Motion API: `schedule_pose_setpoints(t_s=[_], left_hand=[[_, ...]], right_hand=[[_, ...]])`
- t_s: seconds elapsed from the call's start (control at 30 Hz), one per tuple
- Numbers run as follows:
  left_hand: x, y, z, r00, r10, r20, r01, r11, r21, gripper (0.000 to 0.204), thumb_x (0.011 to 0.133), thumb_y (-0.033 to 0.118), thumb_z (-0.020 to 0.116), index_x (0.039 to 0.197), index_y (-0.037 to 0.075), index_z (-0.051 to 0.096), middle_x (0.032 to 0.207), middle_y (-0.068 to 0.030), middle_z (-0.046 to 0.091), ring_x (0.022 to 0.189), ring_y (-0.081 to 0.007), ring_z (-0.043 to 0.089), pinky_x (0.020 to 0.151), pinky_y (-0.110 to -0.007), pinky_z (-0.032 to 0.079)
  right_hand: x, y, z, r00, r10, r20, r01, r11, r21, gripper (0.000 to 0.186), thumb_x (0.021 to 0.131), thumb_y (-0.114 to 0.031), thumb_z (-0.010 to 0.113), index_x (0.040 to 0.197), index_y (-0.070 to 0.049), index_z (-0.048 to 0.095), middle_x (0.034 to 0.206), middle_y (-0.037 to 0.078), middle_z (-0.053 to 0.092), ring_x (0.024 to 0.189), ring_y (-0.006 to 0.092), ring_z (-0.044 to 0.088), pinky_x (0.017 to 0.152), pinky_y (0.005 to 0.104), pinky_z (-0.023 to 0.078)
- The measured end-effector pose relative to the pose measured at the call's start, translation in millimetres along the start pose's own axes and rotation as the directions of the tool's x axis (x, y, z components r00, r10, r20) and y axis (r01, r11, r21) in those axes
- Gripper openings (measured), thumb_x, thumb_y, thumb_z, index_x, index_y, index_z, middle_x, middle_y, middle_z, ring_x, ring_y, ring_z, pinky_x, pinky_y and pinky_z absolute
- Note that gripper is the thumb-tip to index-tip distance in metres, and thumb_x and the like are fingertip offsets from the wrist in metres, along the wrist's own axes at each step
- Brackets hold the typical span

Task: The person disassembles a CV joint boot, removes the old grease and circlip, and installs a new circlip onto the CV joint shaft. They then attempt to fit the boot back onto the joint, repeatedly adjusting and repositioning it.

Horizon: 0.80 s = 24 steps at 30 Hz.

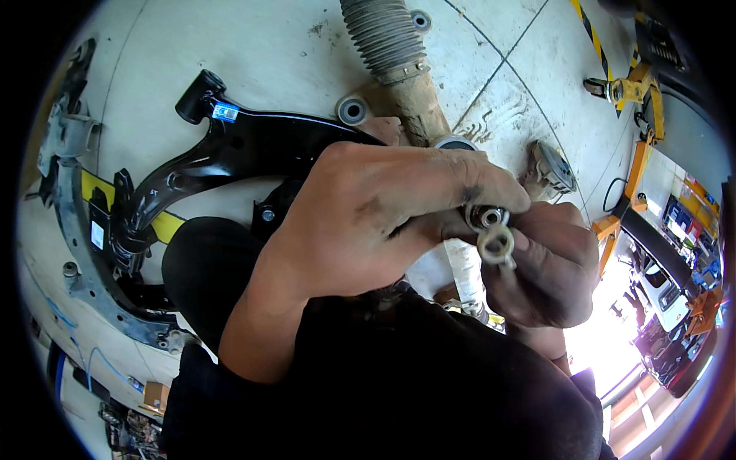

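My left hand [368, 222] reaches across the middle, its fingers closed around a small round metal fitting [488, 217] with a hole in its end. My right hand [548, 268] is closed just to the right, pinching a pale metal ring with a small tab [497, 245] against the fitting's lower edge; whether the two pieces are joined I cannot tell. Behind my hands lies a dirty tubular part [414, 107] with a ribbed boot [383, 38]. A glossy black control arm [261, 138] with a blue label lies to the left, partly hidden by my left hand.
A weathered metal frame [100, 268] and a yellow strip [165, 226] lie on the tiled floor [138, 61] at the left. A dirty cylindrical part [548, 169] sits beyond my right hand. Orange equipment on casters [636, 92] stands at the right. My dark-clothed knee [199, 268] is below left.
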<state>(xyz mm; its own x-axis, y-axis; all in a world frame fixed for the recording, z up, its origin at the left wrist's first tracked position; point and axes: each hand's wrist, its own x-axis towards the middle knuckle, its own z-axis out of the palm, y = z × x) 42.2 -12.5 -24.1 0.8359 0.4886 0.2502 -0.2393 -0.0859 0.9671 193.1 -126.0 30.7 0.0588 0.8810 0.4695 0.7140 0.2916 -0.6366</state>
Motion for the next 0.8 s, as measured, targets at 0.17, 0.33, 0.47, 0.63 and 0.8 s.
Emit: schedule_pose_setpoints(t_s=[0.17,0.33,0.47,0.63,0.8], left_hand=[[7.8,-10.0,-7.5,0.932,0.35,-0.093,-0.362,0.903,-0.233,0.048,0.075,0.0,0.076,0.119,-0.006,0.058,0.109,-0.0215,0.068,0.104,-0.0315,0.067,0.094,-0.048,0.054],[-6.4,-1.7,-49.5,0.965,0.172,-0.197,-0.139,0.975,0.172,0.041,0.088,0.002,0.065,0.124,-0.009,0.051,0.11,-0.0244,0.066,0.105,-0.0306,0.067,0.092,-0.039,0.055],[-13.9,-10.4,-50.3,0.949,0.229,-0.216,-0.2,0.969,0.145,0.033,0.091,0.002,0.062,0.121,-0.01,0.054,0.11,-0.0243,0.066,0.097,-0.0261,0.068,0.083,-0.032,0.056],[0.8,-15.4,-8.6,0.907,0.36,-0.218,-0.338,0.932,0.134,0.033,0.086,-0.003,0.064,0.118,-0.011,0.058,0.112,-0.0243,0.065,0.089,-0.021,0.069,0.071,-0.027,0.056],[7.1,-0.4,7.3,0.921,0.224,-0.317,-0.26,0.963,-0.076,0.041,0.082,-0.011,0.065,0.121,-0.013,0.055,0.114,-0.0261,0.064,0.095,-0.023,0.069,0.077,-0.029,0.059]], right_hand=[[18.1,0.5,-0.8,0.982,0.071,-0.175,-0.026,0.969,0.247,0.012,0.08,-0.008,0.07,0.087,-0.001,0.063,0.084,0.011,0.058,0.07,0.0192,0.059,0.056,0.0296,0.049],[35.7,37.6,-48.7,0.905,0.397,-0.152,-0.259,0.798,0.544,0.023,0.1,-0.021,0.051,0.113,-0.003,0.059,0.107,0.016,0.059,0.093,0.0217,0.057,0.076,0.0328,0.046],[29.0,57.4,-62.6,0.938,0.347,0.011,-0.297,0.786,0.543,0.023,0.099,-0.013,0.052,0.116,0.001,0.058,0.109,0.016,0.062,0.097,0.0273,0.061,0.08,0.0371,0.052],[24.2,51.7,-32.8,0.956,0.166,0.241,-0.27,0.815,0.513,0.015,0.096,-0.009,0.055,0.102,0.004,0.06,0.098,0.017,0.063,0.093,0.0278,0.061,0.079,0.0366,0.052],[40.6,40.8,-19.1,0.948,0.105,0.3,-0.239,0.857,0.456,0.01,0.094,-0.003,0.057,0.099,0.004,0.059,0.102,0.016,0.061,0.102,0.0249,0.059,0.084,0.0344,0.048]])
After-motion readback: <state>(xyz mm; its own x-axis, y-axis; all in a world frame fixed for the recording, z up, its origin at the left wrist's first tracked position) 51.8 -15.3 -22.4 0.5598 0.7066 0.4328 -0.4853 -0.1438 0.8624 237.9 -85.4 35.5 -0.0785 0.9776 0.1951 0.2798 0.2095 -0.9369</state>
